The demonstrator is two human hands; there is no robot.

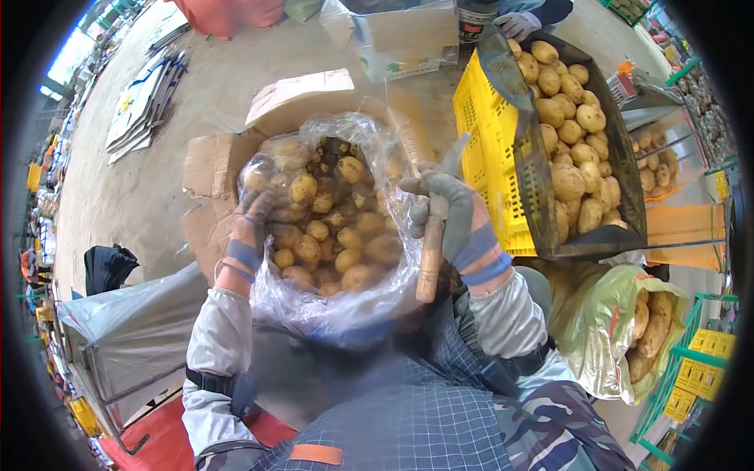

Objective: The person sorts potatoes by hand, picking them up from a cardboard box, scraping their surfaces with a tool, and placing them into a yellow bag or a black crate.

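Gloved right hand (457, 210) grips a knife (430, 250), seemingly light, stiff and best held by its wooden handle (428, 275), at the carton (210, 165)'s right edge, while the left hand (253, 216), its grip unclear, nears firm-looking potatoes (303, 188) inside the left edge.

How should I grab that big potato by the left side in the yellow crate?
Come from above, fingers around its upper sides. The big potato looks broad and rounded, and lies uncovered on the heap in the open-topped yellow crate, while neighbouring potatoes seem to crowd it lower down.
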